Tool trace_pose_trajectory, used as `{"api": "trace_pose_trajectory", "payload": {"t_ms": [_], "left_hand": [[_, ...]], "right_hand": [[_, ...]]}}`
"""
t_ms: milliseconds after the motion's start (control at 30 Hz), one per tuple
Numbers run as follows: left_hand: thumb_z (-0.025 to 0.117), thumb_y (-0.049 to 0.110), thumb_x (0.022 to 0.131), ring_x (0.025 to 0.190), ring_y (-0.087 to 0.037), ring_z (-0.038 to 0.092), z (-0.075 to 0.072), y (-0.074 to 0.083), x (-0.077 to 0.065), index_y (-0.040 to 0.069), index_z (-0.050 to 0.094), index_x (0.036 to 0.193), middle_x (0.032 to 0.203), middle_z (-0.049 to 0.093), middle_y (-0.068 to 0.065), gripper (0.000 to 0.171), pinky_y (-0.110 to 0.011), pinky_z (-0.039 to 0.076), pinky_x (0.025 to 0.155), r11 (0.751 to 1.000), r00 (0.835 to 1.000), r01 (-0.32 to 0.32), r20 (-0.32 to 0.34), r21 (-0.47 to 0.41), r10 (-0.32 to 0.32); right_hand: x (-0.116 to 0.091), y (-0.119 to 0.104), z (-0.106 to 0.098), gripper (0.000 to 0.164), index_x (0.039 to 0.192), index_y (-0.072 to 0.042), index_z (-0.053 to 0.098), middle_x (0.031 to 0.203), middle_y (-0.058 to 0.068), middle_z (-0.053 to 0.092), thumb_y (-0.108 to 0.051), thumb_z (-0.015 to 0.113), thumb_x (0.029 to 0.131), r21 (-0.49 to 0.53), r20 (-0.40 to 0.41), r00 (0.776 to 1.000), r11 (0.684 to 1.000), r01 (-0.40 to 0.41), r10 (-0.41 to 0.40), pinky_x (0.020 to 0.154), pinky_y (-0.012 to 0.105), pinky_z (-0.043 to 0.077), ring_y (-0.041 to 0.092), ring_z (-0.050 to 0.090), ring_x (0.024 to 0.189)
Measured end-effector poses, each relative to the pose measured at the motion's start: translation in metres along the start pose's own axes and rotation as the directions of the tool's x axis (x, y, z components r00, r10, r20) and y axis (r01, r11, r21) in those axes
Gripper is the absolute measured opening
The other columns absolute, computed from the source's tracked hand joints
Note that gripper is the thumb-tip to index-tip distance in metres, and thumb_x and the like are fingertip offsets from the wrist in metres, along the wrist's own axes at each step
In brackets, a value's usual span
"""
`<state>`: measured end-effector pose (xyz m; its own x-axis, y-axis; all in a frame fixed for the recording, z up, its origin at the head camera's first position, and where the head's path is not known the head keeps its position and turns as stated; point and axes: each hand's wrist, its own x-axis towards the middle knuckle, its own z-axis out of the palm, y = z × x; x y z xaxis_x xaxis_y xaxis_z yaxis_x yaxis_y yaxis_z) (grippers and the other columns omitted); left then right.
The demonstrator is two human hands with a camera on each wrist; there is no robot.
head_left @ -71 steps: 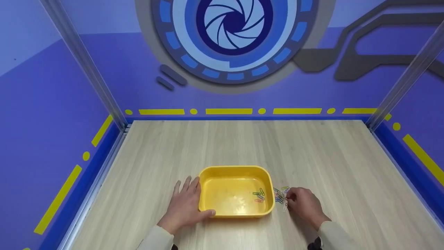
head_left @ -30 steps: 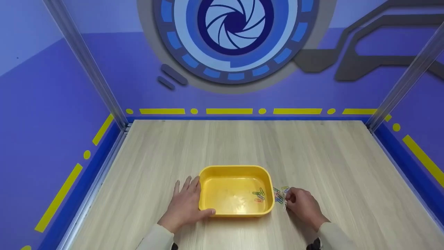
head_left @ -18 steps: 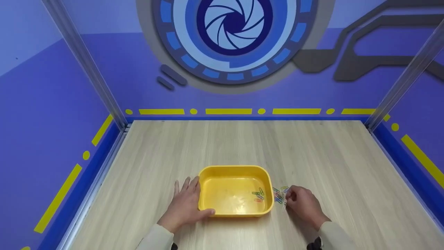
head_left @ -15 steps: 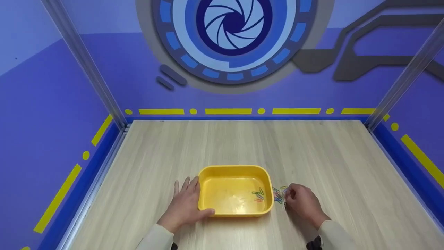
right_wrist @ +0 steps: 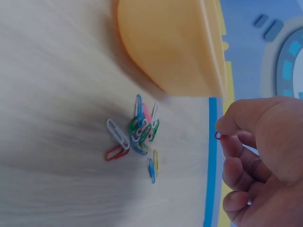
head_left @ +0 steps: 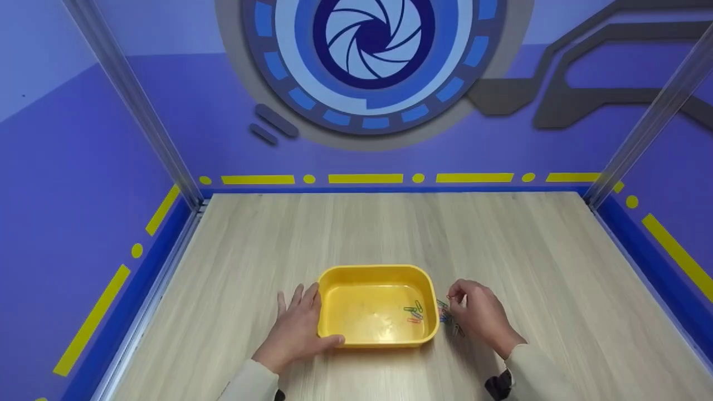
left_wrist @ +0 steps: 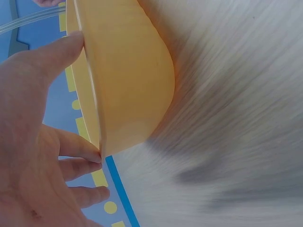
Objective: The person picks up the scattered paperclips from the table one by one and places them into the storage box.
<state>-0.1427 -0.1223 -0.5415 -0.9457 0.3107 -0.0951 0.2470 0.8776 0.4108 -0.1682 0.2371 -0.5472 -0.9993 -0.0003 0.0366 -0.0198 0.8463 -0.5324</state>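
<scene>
A yellow plastic box stands on the table, with several coloured paper clips lying at the right of its floor. My left hand rests against the box's left end, thumb on the near rim and fingers stretched along the side. In the left wrist view the thumb and index fingertip touch the rim. My right hand pinches a small red paper clip between thumb and index finger, raised just off the box's right end. Below it, a loose heap of paper clips lies on the table, partly hidden in the head view.
The wooden tabletop runs back to a blue-purple panel with yellow dashes. Metal corner posts rise at both back corners. Beside the heap, a yellow paper clip and a blue one lie slightly apart.
My right hand, earlier low among the paper clips on the table, has risen and shifted left toward the box with a red clip. My left hand and the box have stayed put.
</scene>
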Motion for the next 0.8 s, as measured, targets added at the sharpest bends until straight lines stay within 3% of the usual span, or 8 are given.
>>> {"api": "trace_pose_trajectory", "payload": {"t_ms": [233,800], "left_hand": [[0.071,0.064,0.073,0.144,-0.046,0.022,0.000,0.001,0.000,0.002,0.032,0.149,0.156,0.031,-0.014,0.105,-0.077,-0.009,0.104,1.000,1.000,0.013,-0.001,0.027,-0.013],[0.071,0.062,0.074,0.147,-0.049,0.008,-0.002,0.004,-0.002,0.000,0.032,0.149,0.157,0.028,-0.013,0.104,-0.087,-0.004,0.094,1.000,1.000,0.024,0.011,0.019,-0.025]], "right_hand": [[0.001,-0.004,-0.002,0.010,0.082,-0.016,0.064,0.077,-0.006,0.059,-0.006,0.064,0.082,0.021,-0.003,1.000,1.000,0.006,-0.006,0.060,0.023,0.040,0.011,0.047,0.067],[0.001,-0.026,-0.006,0.008,0.085,-0.016,0.064,0.081,-0.007,0.058,-0.009,0.068,0.085,0.032,0.021,0.998,0.998,0.052,-0.053,0.062,0.022,0.041,0.011,0.047,0.072]]}}
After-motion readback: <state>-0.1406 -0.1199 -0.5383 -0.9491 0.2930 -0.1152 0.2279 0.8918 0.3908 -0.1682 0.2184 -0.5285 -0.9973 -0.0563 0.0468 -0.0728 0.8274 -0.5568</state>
